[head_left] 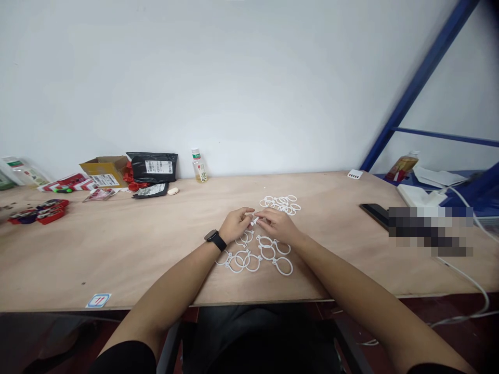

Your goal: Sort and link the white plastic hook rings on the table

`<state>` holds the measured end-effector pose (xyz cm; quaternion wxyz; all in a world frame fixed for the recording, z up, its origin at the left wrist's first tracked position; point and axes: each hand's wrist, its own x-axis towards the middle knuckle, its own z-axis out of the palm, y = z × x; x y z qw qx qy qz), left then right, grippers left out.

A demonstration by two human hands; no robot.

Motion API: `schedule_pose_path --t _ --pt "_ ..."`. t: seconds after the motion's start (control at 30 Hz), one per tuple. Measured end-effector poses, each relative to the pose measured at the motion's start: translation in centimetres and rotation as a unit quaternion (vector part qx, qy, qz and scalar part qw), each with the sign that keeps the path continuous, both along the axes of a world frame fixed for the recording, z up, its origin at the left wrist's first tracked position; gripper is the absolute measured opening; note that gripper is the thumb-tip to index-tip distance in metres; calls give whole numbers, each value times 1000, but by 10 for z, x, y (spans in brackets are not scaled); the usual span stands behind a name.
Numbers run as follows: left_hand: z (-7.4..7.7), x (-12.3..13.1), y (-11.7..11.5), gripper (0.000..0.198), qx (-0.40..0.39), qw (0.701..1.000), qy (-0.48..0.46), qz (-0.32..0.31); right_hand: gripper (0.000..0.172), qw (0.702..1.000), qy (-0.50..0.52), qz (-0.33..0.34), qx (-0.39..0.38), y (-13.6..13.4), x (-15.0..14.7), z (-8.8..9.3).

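My left hand [236, 224], with a black watch [215, 239] on its wrist, and my right hand [279, 224] meet above the table. Between their bent fingertips are small white plastic pieces [254, 221], whose exact shape is too small to make out. Both hands look closed on them. Below the hands lie several white plastic rings [283, 266] with small clip-like ends, some overlapping. Just beyond my right hand is a second cluster of similar white rings [292, 199], partly hidden by the fingers.
At the back left stand an open cardboard box [105, 171], black plastic parcels [154, 166] and a drink bottle [199, 167]. Red trays [50, 212] lie farther left. On the right are a dark phone [374, 214], a white cable [465, 278] and a blue metal frame [419, 85].
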<state>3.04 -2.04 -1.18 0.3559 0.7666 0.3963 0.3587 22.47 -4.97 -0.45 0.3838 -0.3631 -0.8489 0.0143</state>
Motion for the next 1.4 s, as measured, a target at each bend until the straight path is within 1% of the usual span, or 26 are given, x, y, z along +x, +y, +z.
schedule_pose_path --t 0.1,0.2,0.27,0.37,0.47,0.6,0.7,0.87,0.93,1.1,1.2,1.4 --pt "2 -1 -1 34 68 997 2 22 24 1000 11 -15 -14 0 0 2" --pt "6 -3 -2 28 153 987 -9 44 26 999 18 -31 -25 0 1 3" --pt "9 -4 -3 24 196 980 -13 35 27 999 18 -32 -31 0 2 3" --pt "13 -3 -7 23 227 974 2 3 28 999 15 -25 -33 1 3 2" --pt "16 -2 -11 26 228 973 23 -21 27 999 6 -28 -33 2 3 1" --pt "15 -1 -11 27 227 973 27 -30 26 999 8 -25 -40 3 3 0" --pt "12 0 -8 24 244 969 27 -21 26 999 14 -28 -40 3 2 0" --pt "9 -1 -5 20 272 962 30 16 24 994 76 -79 5 4 3 -3" --pt "9 -1 -4 20 275 961 34 24 23 992 97 -75 15 3 2 -4" --pt "9 -1 -5 22 257 964 63 22 17 994 105 -20 -6 -1 -2 0" --pt "9 -1 -7 24 255 963 82 15 16 994 109 -27 -19 -1 -4 1" --pt "12 0 -11 25 243 963 111 28 16 993 106 -54 -27 0 -7 -2"
